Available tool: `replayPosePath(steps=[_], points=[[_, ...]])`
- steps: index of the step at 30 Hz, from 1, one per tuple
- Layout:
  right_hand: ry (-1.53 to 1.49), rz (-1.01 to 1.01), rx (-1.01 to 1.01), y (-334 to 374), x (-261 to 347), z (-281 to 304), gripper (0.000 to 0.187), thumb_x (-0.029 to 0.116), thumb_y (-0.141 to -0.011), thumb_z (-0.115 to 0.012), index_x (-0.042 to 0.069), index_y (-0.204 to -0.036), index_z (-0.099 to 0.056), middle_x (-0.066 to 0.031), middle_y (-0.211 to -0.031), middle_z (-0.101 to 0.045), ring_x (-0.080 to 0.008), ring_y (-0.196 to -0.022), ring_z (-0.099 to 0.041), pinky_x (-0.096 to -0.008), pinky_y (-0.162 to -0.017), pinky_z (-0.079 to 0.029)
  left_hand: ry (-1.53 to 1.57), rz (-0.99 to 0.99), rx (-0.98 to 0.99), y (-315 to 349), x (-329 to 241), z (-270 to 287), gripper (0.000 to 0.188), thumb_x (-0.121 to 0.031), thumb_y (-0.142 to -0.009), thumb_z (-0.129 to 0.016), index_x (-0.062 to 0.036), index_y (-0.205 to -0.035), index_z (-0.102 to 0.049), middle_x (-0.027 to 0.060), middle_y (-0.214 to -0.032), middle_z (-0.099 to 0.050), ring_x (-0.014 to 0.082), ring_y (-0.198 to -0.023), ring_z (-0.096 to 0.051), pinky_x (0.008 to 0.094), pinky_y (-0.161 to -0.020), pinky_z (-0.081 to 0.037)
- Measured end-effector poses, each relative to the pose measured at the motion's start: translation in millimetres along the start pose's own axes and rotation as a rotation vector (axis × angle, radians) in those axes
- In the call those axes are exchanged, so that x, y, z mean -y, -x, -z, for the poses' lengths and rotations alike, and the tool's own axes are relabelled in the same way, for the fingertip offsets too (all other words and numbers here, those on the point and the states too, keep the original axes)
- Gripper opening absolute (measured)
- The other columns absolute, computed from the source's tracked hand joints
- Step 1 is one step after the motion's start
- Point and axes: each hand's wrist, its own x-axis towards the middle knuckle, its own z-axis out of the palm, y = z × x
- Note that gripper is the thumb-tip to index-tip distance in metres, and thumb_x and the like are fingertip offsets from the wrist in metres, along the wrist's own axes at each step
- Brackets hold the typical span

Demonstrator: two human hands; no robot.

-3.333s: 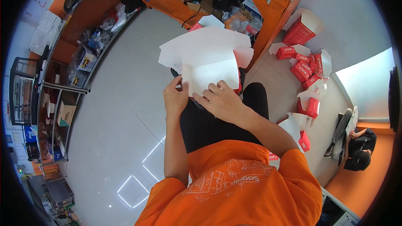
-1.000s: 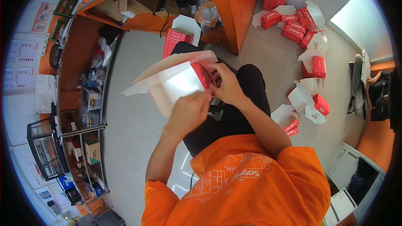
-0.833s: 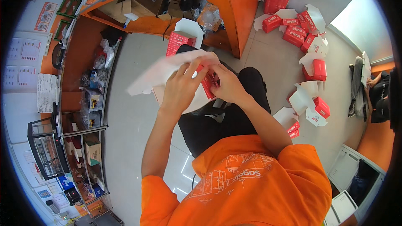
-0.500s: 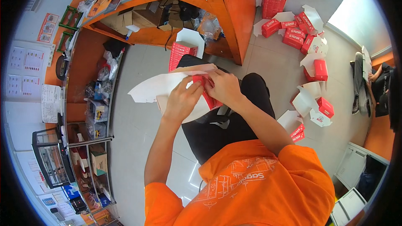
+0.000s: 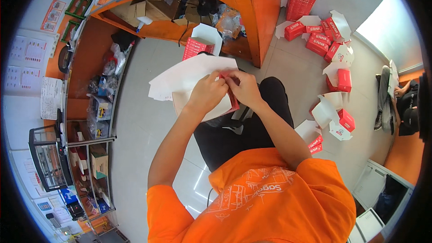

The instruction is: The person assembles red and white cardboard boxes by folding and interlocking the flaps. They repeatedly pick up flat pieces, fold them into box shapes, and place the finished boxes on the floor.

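A red and white cardboard food box, partly folded, rests over my lap with its broad white flap spread to the left. My left hand is closed on the box's upper edge, fingers pinched together. Right beside it, my right hand pinches a red folded part at the box's corner. The fingertips of both hands nearly meet there and cover the exact fold. Behind my knee, a stack of nested red boxes stands with a white flap upright.
Folded red boxes lie scattered on the floor to the right, near a tall stack of boxes. An orange counter with cluttered shelving stands ahead. A metal rack runs along the left. Another person sits at far right.
Both hands stay on the same corner of the box. The box and hands have shifted slightly, and the white flap is tilted a bit higher. The whole view has turned a little.
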Motion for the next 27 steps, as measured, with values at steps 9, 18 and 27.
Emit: replayPosePath(steps=[9,18,27], points=[[0.299,0.197,0.014,35.5,41.9,1.5,0.044,0.009,-0.095,-0.063,0.003,-0.137,-0.057,-0.0172,-0.132,-0.058,-0.0349,-0.108,-0.063,-0.0412,-0.093,-0.053,0.126,0.871,-0.562,79.9,-17.9,15.1,0.024,-0.015,-0.095,-0.066,-0.0024,-0.115,-0.071,0.0121,-0.122,-0.070,0.0350,-0.111,-0.066,0.0420,-0.089,-0.056],[0.409,0.197,0.089,37.0,9.1,-8.4,0.057,0.010,-0.091,-0.059,-0.001,-0.146,-0.047,-0.0196,-0.141,-0.051,-0.0430,-0.110,-0.058,-0.0480,-0.096,-0.051,0.469,1.024,-0.486,117.2,-3.5,-48.3,0.031,-0.006,-0.101,-0.053,0.0005,-0.129,-0.066,0.0225,-0.114,-0.074,0.0321,-0.106,-0.073,0.0413,-0.089,-0.056],[0.186,-0.146,-0.410,83.0,-30.2,122.9,0.020,0.013,-0.096,-0.065,0.001,-0.112,-0.068,-0.0198,-0.112,-0.066,-0.0351,-0.101,-0.067,-0.0399,-0.083,-0.058,0.850,1.333,-0.301,132.1,30.9,-38.6,0.046,-0.028,-0.108,-0.051,0.0096,-0.132,-0.062,0.0234,-0.118,-0.071,0.0280,-0.100,-0.069,0.0404,-0.090,-0.054]])
